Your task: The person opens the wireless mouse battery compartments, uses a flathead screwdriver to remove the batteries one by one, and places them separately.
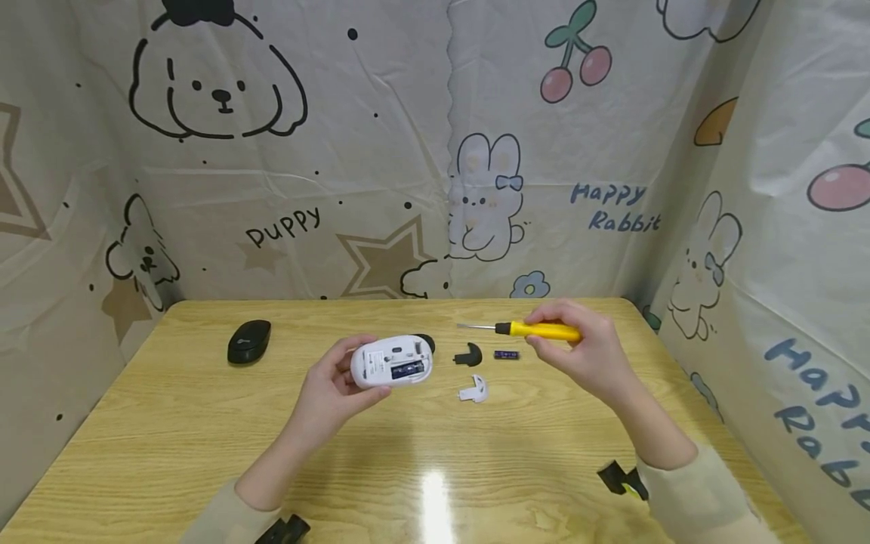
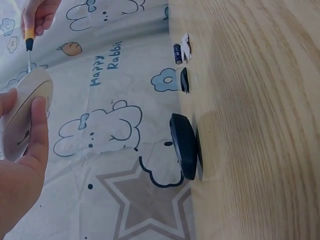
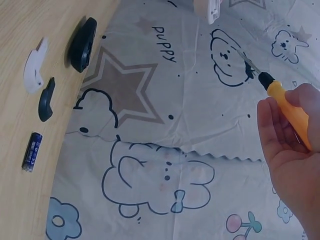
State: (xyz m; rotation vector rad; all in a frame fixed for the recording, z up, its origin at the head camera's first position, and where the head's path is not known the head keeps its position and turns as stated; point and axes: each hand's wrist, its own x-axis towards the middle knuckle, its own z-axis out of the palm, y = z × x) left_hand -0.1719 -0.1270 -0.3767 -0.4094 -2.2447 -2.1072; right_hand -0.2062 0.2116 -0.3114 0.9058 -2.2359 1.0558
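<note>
My left hand (image 1: 337, 383) grips a white computer mouse (image 1: 370, 368) above the table, its underside turned toward the head camera. The mouse's battery bay is uncovered, with one dark battery (image 1: 408, 369) lying in it. In my right hand (image 1: 590, 348) is a yellow screwdriver (image 1: 544, 331), pinched by the handle, its metal shaft pointing left. The screwdriver tip is apart from the mouse. On the table between the hands lie a black battery cover (image 1: 472, 354), a white battery cover (image 1: 479, 388) and a loose dark-blue battery (image 1: 506, 355).
A black mouse (image 1: 248, 342) rests at the table's back left. Another black mouse (image 2: 184, 146) is on the table behind the white one, mostly hidden in the head view. Printed cloth (image 1: 381, 174) hangs along the back and sides of the wooden table (image 1: 381, 483).
</note>
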